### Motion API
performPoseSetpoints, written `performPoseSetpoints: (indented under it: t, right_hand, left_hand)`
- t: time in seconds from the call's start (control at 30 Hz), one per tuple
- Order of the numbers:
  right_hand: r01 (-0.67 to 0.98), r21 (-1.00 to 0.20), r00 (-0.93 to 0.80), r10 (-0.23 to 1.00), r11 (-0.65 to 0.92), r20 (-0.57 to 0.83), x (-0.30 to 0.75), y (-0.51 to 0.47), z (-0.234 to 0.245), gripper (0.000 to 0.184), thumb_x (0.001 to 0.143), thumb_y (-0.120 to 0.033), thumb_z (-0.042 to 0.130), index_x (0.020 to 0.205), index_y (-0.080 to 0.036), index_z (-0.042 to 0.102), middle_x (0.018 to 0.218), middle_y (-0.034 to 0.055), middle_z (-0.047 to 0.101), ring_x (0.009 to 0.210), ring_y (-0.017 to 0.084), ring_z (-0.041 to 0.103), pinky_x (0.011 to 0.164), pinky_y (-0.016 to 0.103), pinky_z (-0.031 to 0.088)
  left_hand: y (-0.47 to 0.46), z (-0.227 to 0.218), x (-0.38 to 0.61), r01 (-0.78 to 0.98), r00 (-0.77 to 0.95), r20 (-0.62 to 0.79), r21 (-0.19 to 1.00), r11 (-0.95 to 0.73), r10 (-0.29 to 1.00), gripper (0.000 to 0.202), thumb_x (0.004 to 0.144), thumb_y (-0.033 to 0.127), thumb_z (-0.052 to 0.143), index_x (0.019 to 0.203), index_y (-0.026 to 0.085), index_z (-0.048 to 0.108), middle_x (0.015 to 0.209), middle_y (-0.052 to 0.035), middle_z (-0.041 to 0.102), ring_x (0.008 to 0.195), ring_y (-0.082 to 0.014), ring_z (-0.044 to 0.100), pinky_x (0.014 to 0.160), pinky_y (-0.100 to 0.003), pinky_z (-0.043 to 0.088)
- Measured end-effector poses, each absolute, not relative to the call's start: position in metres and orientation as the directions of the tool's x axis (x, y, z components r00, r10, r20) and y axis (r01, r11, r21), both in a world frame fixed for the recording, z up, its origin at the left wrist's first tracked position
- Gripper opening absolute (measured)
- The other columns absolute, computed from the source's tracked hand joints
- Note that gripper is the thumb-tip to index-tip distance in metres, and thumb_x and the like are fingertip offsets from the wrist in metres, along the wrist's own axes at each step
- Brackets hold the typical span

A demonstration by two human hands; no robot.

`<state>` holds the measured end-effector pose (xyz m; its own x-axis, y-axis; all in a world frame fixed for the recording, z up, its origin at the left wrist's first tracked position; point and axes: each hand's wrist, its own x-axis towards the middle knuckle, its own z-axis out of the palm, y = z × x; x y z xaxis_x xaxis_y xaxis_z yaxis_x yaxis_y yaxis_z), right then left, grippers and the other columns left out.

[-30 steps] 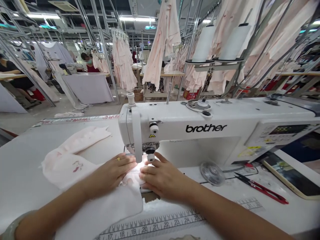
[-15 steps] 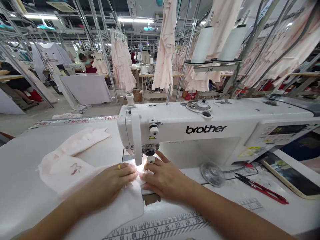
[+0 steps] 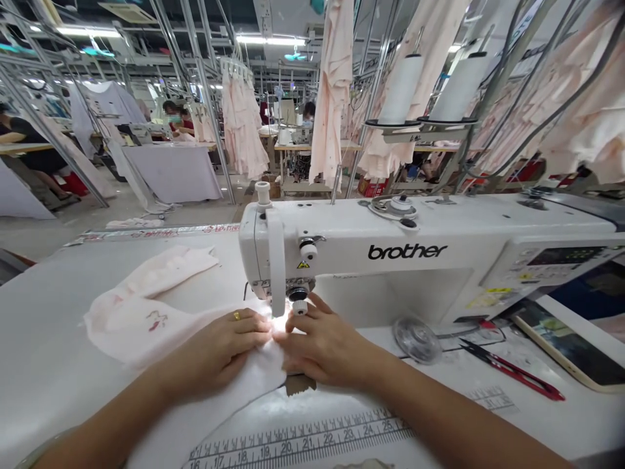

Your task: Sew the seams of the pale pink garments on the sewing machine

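Note:
A pale pink garment piece (image 3: 122,322) with a small reddish embroidered motif lies on the table and runs under the head of a white Brother sewing machine (image 3: 342,231). My left hand (image 3: 222,345), with a gold ring, presses its fingers together on the cloth left of the lit needle area. Close by on the right, my right hand (image 3: 325,342) has its fingertips closed at the cloth's edge, its index finger reaching up beside the presser area. The needle and the stitching point are hidden by glare and fingers.
Right of my hands lie a clear round disc (image 3: 416,340), red-handled thread snips (image 3: 517,374) and a phone (image 3: 571,342). A printed ruler scale (image 3: 303,440) crosses the near table. Thread cones (image 3: 400,90) stand behind the machine. Pink garments (image 3: 334,98) hang beyond; co-workers sit farther back.
The cloth's near edge has moved away from me toward the needle, uncovering more of the ruler scale. Both hands stay beside the needle area. The whole view has shifted slightly.

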<state>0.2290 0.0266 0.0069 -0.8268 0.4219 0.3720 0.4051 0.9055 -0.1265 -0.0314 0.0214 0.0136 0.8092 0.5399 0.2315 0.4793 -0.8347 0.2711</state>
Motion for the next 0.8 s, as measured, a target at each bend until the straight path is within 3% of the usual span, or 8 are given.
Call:
performPoseSetpoints:
  t: [0.23, 0.3, 0.47, 0.6, 0.7, 0.8]
  right_hand:
    - [0.36, -0.161, -0.859, 0.394, 0.919, 0.326, 0.227, 0.024, 0.007, 0.031, 0.098, -0.047, 0.052, 0.091, -0.019, 0.063, 0.094, 0.0017, 0.062, 0.1, 0.018, 0.051, 0.113, 0.041, 0.018]
    - [0.374, -0.162, -0.838, 0.408, 0.913, 0.363, 0.226, 0.024, 0.007, 0.03, 0.099, -0.045, 0.051, 0.093, -0.019, 0.064, 0.09, 0.0018, 0.061, 0.095, 0.018, 0.052, 0.112, 0.041, 0.018]
    - [0.359, -0.215, -0.833, 0.416, 0.908, 0.366, 0.225, 0.023, 0.004, 0.037, 0.097, -0.047, 0.054, 0.119, -0.018, 0.057, 0.1, 0.0033, 0.062, 0.098, 0.018, 0.051, 0.111, 0.04, 0.021]
    - [0.331, -0.236, -0.871, 0.392, 0.914, 0.296, 0.225, 0.021, 0.002, 0.032, 0.097, -0.049, 0.055, 0.104, -0.019, 0.063, 0.099, 0.0014, 0.061, 0.1, 0.017, 0.05, 0.11, 0.038, 0.022]
    - [0.329, -0.208, -0.87, 0.381, 0.921, 0.314, 0.225, 0.02, 0.002, 0.032, 0.098, -0.048, 0.052, 0.094, -0.019, 0.064, 0.093, 0.0007, 0.061, 0.099, 0.017, 0.05, 0.111, 0.039, 0.02]
    - [0.37, -0.167, -0.834, 0.406, 0.914, 0.373, 0.224, 0.02, 0.003, 0.033, 0.099, -0.047, 0.05, 0.111, -0.019, 0.061, 0.093, 0.0013, 0.062, 0.097, 0.018, 0.05, 0.112, 0.041, 0.018]
  left_hand:
    - [0.017, 0.012, -0.035, 0.507, 0.814, 0.163, 0.27, -0.819, 0.558, 0.036, 0.096, 0.014, 0.043, 0.126, 0.023, 0.06, 0.133, -0.0067, 0.061, 0.122, -0.0198, 0.057, 0.105, -0.036, 0.047]
    - [0.019, 0.009, -0.035, 0.507, 0.801, 0.182, 0.3, -0.808, 0.57, 0.034, 0.098, 0.015, 0.042, 0.126, 0.024, 0.06, 0.132, -0.0062, 0.062, 0.122, -0.018, 0.058, 0.105, -0.035, 0.047]
    - [0.024, 0.009, -0.034, 0.559, 0.701, 0.197, 0.445, -0.699, 0.686, 0.028, 0.1, 0.021, 0.044, 0.113, 0.026, 0.068, 0.119, -0.003, 0.07, 0.112, -0.0165, 0.064, 0.096, -0.032, 0.053]
    - [0.025, 0.011, -0.035, 0.583, 0.64, 0.147, 0.546, -0.601, 0.754, 0.026, 0.098, 0.024, 0.047, 0.108, 0.027, 0.071, 0.116, -0.0016, 0.071, 0.108, -0.0163, 0.066, 0.094, -0.031, 0.055]
    - [0.026, 0.01, -0.036, 0.536, 0.697, 0.193, 0.498, -0.682, 0.69, 0.028, 0.098, 0.02, 0.046, 0.11, 0.026, 0.071, 0.119, -0.003, 0.07, 0.111, -0.0169, 0.065, 0.097, -0.032, 0.053]
    - [0.026, 0.008, -0.037, 0.496, 0.749, 0.23, 0.426, -0.756, 0.621, 0.034, 0.098, 0.014, 0.045, 0.12, 0.028, 0.066, 0.121, -0.0027, 0.069, 0.113, -0.0173, 0.063, 0.1, -0.034, 0.052]
